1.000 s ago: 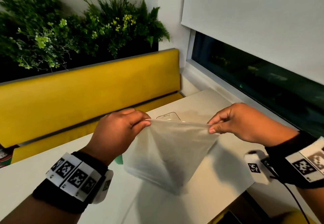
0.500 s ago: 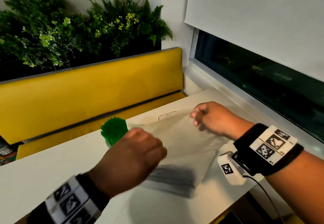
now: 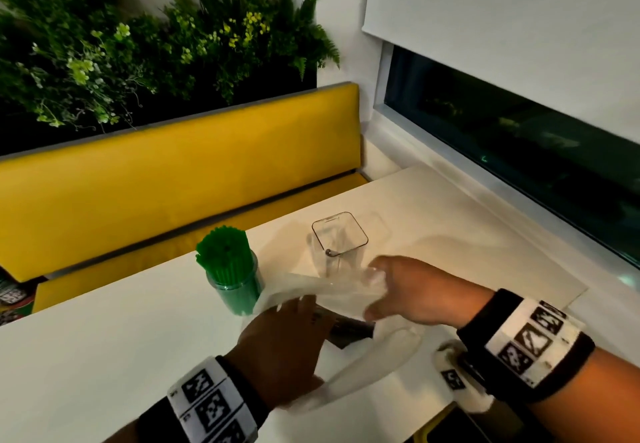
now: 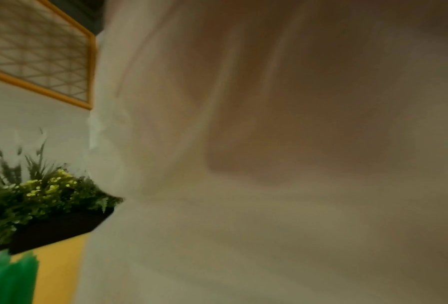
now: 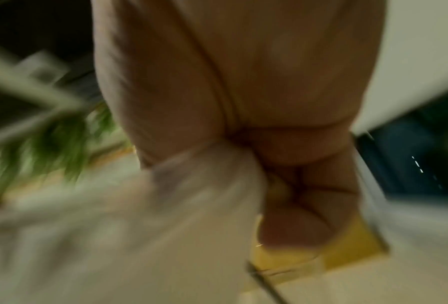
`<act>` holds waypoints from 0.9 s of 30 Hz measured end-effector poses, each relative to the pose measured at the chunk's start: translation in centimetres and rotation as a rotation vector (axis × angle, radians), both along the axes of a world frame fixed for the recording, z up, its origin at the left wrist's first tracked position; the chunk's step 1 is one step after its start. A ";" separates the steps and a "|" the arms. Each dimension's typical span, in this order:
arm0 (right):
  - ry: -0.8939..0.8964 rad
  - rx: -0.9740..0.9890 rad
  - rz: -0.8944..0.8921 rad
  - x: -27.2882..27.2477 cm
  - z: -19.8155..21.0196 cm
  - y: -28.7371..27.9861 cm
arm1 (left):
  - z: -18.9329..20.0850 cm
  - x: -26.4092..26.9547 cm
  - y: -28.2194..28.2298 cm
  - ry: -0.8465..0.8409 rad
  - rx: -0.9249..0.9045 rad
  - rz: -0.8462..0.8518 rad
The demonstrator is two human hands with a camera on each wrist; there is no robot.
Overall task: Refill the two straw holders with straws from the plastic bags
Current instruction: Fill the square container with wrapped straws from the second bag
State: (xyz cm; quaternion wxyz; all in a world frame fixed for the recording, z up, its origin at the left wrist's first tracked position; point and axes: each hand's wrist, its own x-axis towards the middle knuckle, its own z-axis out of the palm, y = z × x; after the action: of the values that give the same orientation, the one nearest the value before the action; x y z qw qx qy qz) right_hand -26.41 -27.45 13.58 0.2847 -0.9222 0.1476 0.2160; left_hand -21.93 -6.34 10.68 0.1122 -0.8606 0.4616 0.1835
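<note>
on the white table (image 3: pixel 104 356) | plastic bag (image 3: pixel 346 290) was gripped at its mouth by right hand (image 3: pixel 412 290) | left hand (image 3: pixel 284 345) was reached inside bag, finger state untellable | green straws (image 3: pixel 225 255) were held upright in round holder (image 3: pixel 239 290) | square holder (image 3: pixel 339 238) beside it

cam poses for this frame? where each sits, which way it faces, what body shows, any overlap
Head: on the head, facing forward and down at the table; both hands, left hand, right hand.
Left wrist: faces along the hand, filled by blurred plastic bag.
Right wrist: right hand's fingers gripping the bag.
All share the bag; head and left wrist share green straws.
</note>
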 end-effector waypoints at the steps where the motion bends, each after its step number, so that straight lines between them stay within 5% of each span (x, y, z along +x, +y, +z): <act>1: 0.041 -0.151 0.040 -0.3 -0.5 -0.5 | -0.7 -0.2 0.4 0.015 0.008 0.000; 3: 0.065 -0.144 -0.013 -0.6 -2.1 -1.1 | -1.5 -0.7 0.7 -0.041 -0.061 -0.039; 6: 0.028 0.469 -0.394 -1.1 -3.7 -1.0 | -2.3 -0.7 0.8 -0.179 -0.082 -0.018; 9: -0.011 0.866 -0.731 -0.9 -5.5 -0.7 | -3.7 -1.1 0.7 -0.079 0.046 0.145; 12: 0.130 1.021 -0.724 -0.7 -5.6 -0.6 | -3.5 -1.0 0.3 -0.070 0.063 0.161; 15: 0.083 0.901 -0.596 -0.6 -5.3 -1.0 | -3.3 0.0 0.1 -0.100 -0.213 0.054; 17: -0.052 0.644 -0.476 -0.1 -5.6 -0.7 | -4.6 0.3 0.5 -0.208 -0.447 -0.104; 19: -0.087 0.289 -0.320 0.6 -7.2 -0.8 | -6.4 0.2 0.8 -0.181 -0.495 -0.192; 24: -0.119 0.195 -0.250 1.4 -12.6 -0.6 | -12.5 0.8 1.5 0.025 -0.053 0.077; 27: -0.143 0.253 -0.238 1.6 -13.1 -0.1 | -12.1 0.9 1.0 -0.017 -0.016 0.136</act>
State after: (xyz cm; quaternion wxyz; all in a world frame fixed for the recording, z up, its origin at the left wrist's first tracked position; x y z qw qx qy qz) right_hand -24.77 -27.57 0.45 0.4320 -0.8680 0.2066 0.1313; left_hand -21.04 -5.32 -1.43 0.0963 -0.8924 0.4025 0.1799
